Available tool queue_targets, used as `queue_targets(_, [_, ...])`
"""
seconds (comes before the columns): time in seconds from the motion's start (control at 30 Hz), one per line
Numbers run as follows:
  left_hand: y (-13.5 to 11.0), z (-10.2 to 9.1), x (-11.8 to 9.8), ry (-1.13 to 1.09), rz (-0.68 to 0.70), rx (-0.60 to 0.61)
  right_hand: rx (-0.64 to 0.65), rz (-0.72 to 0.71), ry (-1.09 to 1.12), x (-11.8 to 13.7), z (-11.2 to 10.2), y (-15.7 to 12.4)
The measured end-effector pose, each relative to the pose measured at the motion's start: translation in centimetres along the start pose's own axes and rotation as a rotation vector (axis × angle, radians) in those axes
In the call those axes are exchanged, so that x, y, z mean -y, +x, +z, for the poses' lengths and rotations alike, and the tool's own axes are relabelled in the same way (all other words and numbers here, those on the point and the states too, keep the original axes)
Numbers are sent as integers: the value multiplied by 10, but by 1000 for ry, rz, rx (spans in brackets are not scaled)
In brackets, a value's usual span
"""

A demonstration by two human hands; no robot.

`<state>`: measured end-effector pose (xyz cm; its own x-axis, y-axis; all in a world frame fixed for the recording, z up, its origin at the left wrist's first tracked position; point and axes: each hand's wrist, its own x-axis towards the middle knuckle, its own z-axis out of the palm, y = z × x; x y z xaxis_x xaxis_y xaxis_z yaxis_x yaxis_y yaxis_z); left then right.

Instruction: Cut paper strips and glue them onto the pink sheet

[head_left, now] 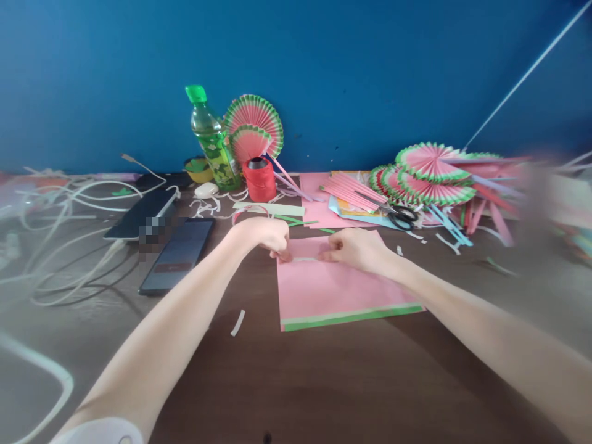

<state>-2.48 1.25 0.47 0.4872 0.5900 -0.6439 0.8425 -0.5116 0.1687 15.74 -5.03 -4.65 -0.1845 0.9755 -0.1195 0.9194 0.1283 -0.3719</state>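
Observation:
A sheet of pink paper [333, 287] lies flat on the dark table, with a white and green band along its near edge. Across its far part runs a thin white strip [306, 259]. My left hand [274, 237] is closed at the strip's left end, by the sheet's left edge, fingertips pressed together. At the other end my right hand [355, 248] rests on the paper, thumb and fingers pinched at the strip. The fingertips partly cover both ends. A loose white scrap [237, 323] sits left of the sheet.
Behind are a tilted green bottle [213, 148], a red spool [259, 180], pleated paper fans [253, 117], more fans [432, 174] and black-handled scissors [401, 216]. A phone [178, 256], a dark device [143, 213] and tangled white cables [69, 206] occupy the left.

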Motion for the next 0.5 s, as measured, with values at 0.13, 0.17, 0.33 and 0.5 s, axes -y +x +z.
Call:
queue_targets(0.13, [-2,-2,8,-3,28,42,-6,2,10,0,0,-1])
queue_targets(0.17, [-2,-3,10,-2,34,50,-11,-2,13,-1,0,-1])
queue_targets(0.33, [-2,-5,14,-51,70,-72,-34,-31,29,-2,1,-1])
queue_targets(0.5, [2,1,0,-41,194,-125,-26,-28,38,-2,-1,-1])
